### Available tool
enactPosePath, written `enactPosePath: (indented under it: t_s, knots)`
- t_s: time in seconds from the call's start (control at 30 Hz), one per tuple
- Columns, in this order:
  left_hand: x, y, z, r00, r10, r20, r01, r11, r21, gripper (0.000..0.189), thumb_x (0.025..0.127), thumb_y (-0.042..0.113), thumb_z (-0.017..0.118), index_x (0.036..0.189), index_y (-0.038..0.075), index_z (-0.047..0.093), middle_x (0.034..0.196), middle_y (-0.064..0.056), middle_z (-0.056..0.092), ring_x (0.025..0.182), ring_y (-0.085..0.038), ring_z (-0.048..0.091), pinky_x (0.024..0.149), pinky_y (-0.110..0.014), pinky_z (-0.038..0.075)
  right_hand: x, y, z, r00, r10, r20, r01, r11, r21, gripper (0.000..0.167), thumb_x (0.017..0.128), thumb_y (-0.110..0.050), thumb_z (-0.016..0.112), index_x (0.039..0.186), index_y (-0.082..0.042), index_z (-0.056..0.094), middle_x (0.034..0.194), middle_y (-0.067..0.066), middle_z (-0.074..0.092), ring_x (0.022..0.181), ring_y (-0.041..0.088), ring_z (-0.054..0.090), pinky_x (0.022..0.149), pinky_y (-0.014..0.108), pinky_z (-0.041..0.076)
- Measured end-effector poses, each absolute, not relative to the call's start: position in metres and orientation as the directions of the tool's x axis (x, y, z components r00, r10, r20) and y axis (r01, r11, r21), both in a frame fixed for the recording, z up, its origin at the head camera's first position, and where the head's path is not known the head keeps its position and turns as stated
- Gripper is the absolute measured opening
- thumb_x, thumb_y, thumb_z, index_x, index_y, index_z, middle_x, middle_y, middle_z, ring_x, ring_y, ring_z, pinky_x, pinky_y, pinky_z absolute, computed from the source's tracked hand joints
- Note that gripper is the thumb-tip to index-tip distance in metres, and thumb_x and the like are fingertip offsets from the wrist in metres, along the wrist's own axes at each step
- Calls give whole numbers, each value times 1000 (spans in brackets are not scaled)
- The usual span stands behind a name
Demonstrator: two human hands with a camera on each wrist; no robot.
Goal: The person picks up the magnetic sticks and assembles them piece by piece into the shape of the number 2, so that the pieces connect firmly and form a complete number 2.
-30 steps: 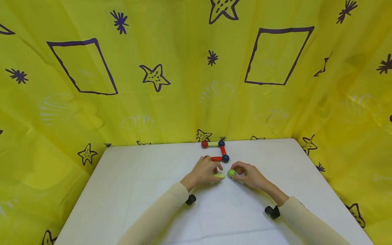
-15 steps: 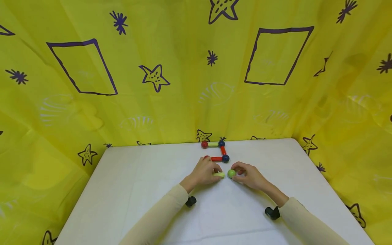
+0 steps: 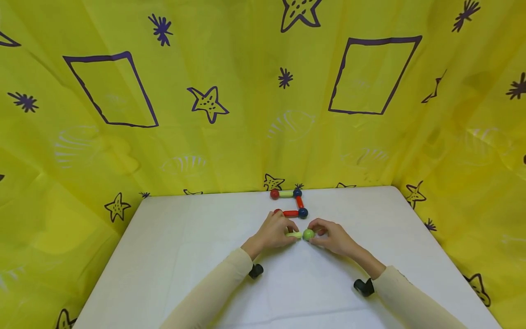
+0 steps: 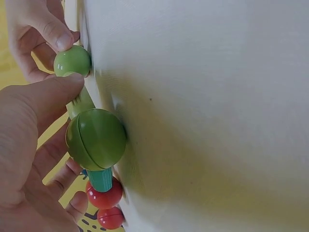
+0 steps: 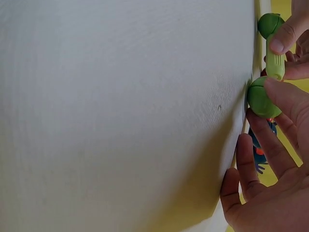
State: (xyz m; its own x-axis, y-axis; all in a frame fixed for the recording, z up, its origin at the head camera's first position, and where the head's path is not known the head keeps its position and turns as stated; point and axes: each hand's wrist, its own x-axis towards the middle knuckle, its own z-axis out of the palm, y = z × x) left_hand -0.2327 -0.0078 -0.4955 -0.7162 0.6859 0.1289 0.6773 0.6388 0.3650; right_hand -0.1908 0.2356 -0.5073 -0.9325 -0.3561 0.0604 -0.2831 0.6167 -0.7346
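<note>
My left hand (image 3: pixel 273 230) pinches a light green magnetic rod (image 5: pixel 276 58) between thumb and fingers. Its far end carries a green ball (image 4: pixel 96 139), with a teal rod (image 4: pixel 100 180) behind that, leading to a red ball (image 4: pixel 105 193). My right hand (image 3: pixel 334 238) pinches another green ball (image 3: pixel 308 235) between thumb and index finger, right at the free end of the light green rod. In the right wrist view the thumb lies across this ball, and the other fingers spread along the white tabletop. In the head view my left hand hides most of the pieces behind it.
Beyond my hands, linked pieces lie on the white table (image 3: pixel 197 274): a red ball (image 3: pixel 274 194), a light green rod (image 3: pixel 286 194), blue balls (image 3: pixel 302 213) and red rods (image 3: pixel 291 213). A yellow patterned curtain (image 3: pixel 246 146) surrounds the back and sides.
My right hand has shifted slightly left, bringing its green ball up to the rod's end. The rod in my left hand has lifted slightly; the pieces at the back have stayed put.
</note>
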Motion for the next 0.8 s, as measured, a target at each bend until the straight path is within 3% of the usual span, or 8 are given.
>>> enactPosePath:
  t_s: [0.53, 0.67, 0.8]
  knots:
    - [-230, -8, -496, -716, 688, 120, 677, 642, 359, 16, 87, 31, 82, 103, 26, 83, 84, 17, 70, 90, -8, 46, 82, -29, 31, -189, 232, -509, -920, -382, 83, -319, 609, -726, 28, 90, -17, 81, 115, -17, 69, 113, -1, 69, 99, 21, 64, 88, 43, 53]
    - [-230, -11, -495, -710, 688, 149, 688, 633, 355, 21, 86, 33, 83, 105, 24, 82, 94, 15, 74, 90, -8, 49, 81, -29, 33, -189, 234, -507, -911, -406, 76, -330, 604, -726, 33, 90, -19, 81, 119, -14, 66, 115, 3, 71, 99, 22, 65, 86, 43, 53]
    - [-230, -18, -492, -716, 675, 177, 685, 631, 365, 33, 86, 38, 83, 115, 22, 79, 107, 11, 75, 95, -10, 55, 82, -30, 37, -189, 239, -504, -901, -429, 71, -338, 588, -735, 49, 91, -21, 80, 132, -8, 57, 118, 11, 72, 98, 25, 68, 83, 42, 55]
